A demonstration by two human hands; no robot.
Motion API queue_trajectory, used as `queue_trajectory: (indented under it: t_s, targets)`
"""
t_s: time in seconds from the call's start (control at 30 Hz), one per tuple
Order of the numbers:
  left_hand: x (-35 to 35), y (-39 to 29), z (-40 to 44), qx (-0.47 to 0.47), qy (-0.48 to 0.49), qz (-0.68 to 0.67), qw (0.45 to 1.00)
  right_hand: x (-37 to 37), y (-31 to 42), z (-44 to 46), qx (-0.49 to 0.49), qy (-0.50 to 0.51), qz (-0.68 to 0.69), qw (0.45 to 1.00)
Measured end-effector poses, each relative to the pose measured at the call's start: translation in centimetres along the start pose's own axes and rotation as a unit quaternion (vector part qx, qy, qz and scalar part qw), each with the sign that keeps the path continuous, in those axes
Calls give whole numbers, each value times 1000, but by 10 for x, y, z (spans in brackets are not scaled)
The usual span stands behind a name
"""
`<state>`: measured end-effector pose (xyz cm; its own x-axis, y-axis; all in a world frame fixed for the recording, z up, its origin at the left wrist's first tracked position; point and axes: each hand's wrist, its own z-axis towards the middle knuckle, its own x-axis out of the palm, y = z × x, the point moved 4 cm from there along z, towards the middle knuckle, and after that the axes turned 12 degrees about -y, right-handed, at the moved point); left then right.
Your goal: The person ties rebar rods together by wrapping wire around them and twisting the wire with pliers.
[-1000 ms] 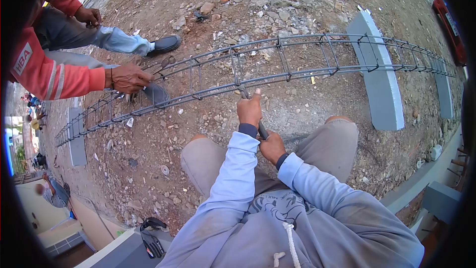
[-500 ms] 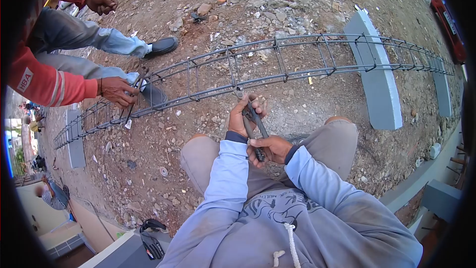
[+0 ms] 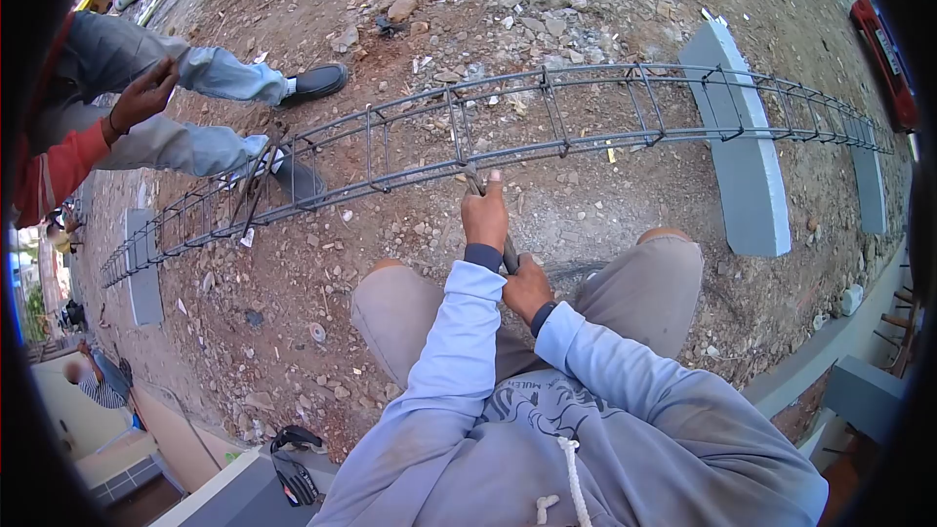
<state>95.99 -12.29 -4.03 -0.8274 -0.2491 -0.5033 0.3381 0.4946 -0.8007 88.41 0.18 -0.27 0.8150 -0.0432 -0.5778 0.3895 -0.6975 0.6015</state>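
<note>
A pair of pincers [image 3: 510, 255] is in both my hands, its jaw end against the near lower bar of a long steel rebar cage [image 3: 563, 148]. My left hand [image 3: 486, 218] is wrapped round the pincers close to the jaws, thumb pointing up along them. Lower down, my right hand [image 3: 528, 289] closes round the handles, whose ends its fingers hide. The cage runs across the view from lower left to upper right, with square stirrups along its bars. Whether the jaws grip wire cannot be made out.
Grey beams [image 3: 737, 151] support the cage at right and left [image 3: 144, 268]. A co-worker's legs [image 3: 220, 73] and hand [image 3: 143, 98] are beyond its left part, where dark bent bars [image 3: 256, 185] lean. Stony ground [image 3: 439, 29] surrounds it. A black strap [image 3: 293, 464] lies at lower left.
My left hand has turned over and closed round the pincers, and my right hand has shifted up slightly. The co-worker's hand has left the cage and drawn back to the left.
</note>
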Motion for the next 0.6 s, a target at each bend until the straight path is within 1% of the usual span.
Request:
queue_trajectory:
  t_s: [0.1,0.2,0.3,0.33,0.37,0.4,0.43,0.5,0.53,0.57,0.6]
  targets:
    - [-8,-11,-7,77,-64,77,992,6,-3,2,-34,-12,50,998]
    - [-12,-24,-14,60,-56,114,990,17,-14,10,-55,-9,104,993]
    - [-15,-31,-18,37,-37,145,988,53,-48,30,-76,-2,173,982]
    - [-21,-40,-24,43,-48,159,985,54,-45,29,-84,1,197,977]
    - [-27,-49,-31,49,-60,175,982,56,-48,26,-43,40,215,975]
    - [-31,-54,-36,56,-70,189,978,38,-28,13,-3,76,232,970]
    - [-32,-49,-36,55,-40,152,986,23,-15,3,38,110,248,962]
    - [-41,-34,-23,56,26,75,995,16,-11,-8,153,267,316,897]
    - [-48,-29,-16,9,104,37,994,12,-3,-17,201,366,393,819]
    - [-49,-28,-16,-27,156,-50,986,6,6,-23,205,426,440,763]
    - [-51,-30,-18,-63,204,-137,967,0,15,-29,207,485,482,700]
